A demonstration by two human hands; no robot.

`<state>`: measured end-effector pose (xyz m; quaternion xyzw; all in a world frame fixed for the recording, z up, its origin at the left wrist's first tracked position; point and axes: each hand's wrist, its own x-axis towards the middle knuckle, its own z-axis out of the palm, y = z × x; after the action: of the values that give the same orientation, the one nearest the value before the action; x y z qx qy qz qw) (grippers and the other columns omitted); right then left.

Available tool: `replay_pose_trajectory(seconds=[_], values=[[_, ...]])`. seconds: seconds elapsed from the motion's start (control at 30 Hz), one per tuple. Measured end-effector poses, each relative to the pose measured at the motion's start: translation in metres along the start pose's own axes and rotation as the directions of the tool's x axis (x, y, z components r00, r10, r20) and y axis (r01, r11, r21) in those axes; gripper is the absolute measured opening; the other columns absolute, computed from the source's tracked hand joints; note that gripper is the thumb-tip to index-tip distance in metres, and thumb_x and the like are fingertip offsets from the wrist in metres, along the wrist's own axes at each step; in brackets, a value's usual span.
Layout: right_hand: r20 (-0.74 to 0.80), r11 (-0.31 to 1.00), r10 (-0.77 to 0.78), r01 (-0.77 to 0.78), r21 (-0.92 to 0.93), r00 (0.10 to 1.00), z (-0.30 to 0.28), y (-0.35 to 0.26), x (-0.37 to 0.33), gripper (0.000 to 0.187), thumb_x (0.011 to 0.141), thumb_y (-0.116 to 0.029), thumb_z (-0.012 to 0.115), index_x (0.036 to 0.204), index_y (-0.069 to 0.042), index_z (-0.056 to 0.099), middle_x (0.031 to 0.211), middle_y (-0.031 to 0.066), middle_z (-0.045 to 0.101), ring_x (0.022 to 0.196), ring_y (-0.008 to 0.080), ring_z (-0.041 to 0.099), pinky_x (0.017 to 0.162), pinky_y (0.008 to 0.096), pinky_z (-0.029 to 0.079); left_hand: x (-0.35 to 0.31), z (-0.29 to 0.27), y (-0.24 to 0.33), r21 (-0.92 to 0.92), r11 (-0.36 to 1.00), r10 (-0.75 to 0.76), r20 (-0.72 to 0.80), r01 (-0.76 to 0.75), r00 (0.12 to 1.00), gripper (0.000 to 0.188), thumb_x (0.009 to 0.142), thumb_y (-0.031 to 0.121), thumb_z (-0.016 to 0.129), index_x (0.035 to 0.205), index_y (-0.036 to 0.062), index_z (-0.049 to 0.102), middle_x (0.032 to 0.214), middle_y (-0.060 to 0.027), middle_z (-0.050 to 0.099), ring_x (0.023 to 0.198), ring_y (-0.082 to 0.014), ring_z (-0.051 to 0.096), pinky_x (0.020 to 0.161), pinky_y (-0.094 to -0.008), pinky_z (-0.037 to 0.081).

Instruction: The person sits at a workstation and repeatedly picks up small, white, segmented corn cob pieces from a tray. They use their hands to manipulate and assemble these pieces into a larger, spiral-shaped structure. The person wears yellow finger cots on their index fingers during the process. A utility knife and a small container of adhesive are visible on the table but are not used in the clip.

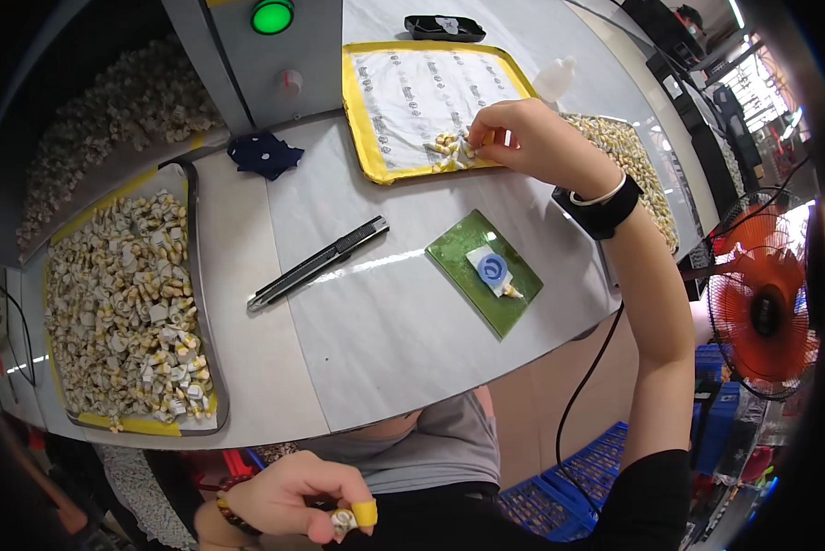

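Note:
Low at the front edge, my left hand [298, 496] is closed, pinching a small white piece [343, 522] between thumb and index finger. Yellow tape or a sleeve wraps that index fingertip. Out to the far right, my right hand [527, 138] reaches over the near edge of a yellow-rimmed tray [361, 129] lined with printed white cloth. Its fingertips pinch at a little cluster of white-and-yellow pieces [447, 147]; the fingers partly hide what is between them. A green square mat [468, 285] bears a white piece with a blue round top [493, 268].
A black utility knife [319, 264] lies mid-table beside a dark cloth [265, 155]. At left, a tray [221, 395] is heaped with small pieces; more pieces [638, 165] lie beyond my right forearm. A white bottle [555, 80], black dish [444, 28] and orange fan [763, 312] are also around.

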<state>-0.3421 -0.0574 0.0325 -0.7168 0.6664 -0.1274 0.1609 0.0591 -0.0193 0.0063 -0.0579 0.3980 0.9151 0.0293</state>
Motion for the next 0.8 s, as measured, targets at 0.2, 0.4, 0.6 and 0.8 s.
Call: replay_pose_trajectory(seconds=[0.2, 0.4, 0.6, 0.8], values=[[-0.050, 0.996, -0.032, 0.027, -0.082, 0.998, 0.002, -0.007, 0.002, 0.010, 0.080, -0.004, 0.059, 0.087, 0.001, 0.063, 0.078, 0.0144, 0.064, 0.071, 0.0267, 0.061, 0.068, 0.0316, 0.049, 0.017, 0.012, -0.030, -0.399, 0.909, 0.078, -0.120, -0.120, 0.990, 0.052, 0.071, 0.034, 0.079, 0.099, -0.0042, 0.057, 0.073, -0.0053, 0.059, 0.062, -0.0104, 0.058, 0.057, -0.0201, 0.043], [-0.206, 0.973, -0.168, 0.196, 0.124, 0.964, -0.005, -0.014, -0.021, 0.013, 0.082, -0.001, 0.059, 0.094, 0.001, 0.065, 0.083, 0.0072, 0.062, 0.070, 0.0148, 0.058, 0.066, 0.0254, 0.048, 0.035, 0.014, -0.041, -0.201, 0.910, 0.302, -0.284, -0.364, 0.910, 0.037, 0.076, 0.006, 0.075, 0.105, -0.0049, 0.056, 0.093, -0.0096, 0.064, 0.078, -0.0147, 0.065, 0.073, -0.0270, 0.052], [-0.194, 0.965, -0.103, 0.145, 0.217, 0.975, 0.001, -0.070, -0.071, 0.010, 0.077, 0.005, 0.063, 0.086, 0.001, 0.065, 0.070, 0.0055, 0.062, 0.061, 0.0112, 0.058, 0.057, 0.0227, 0.046, 0.037, 0.023, -0.023, -0.103, 0.942, 0.213, -0.555, -0.321, 0.804, 0.038, 0.071, 0.018, 0.080, 0.092, -0.0049, 0.056, 0.071, -0.0116, 0.062, 0.064, -0.0200, 0.066, 0.063, -0.0379, 0.059], [-0.226, 0.947, 0.071, 0.005, 0.322, 0.971, 0.019, -0.073, -0.099, 0.009, 0.075, 0.005, 0.063, 0.083, 0.001, 0.065, 0.070, 0.0069, 0.063, 0.058, 0.0125, 0.059, 0.056, 0.0223, 0.046, 0.031, 0.008, -0.036, -0.181, 0.880, 0.350, -0.377, -0.439, 0.857, 0.035, 0.074, 0.001, 0.075, 0.103, -0.0082, 0.058, 0.092, -0.0147, 0.065, 0.082, -0.0202, 0.067, 0.080, -0.0360, 0.055]])
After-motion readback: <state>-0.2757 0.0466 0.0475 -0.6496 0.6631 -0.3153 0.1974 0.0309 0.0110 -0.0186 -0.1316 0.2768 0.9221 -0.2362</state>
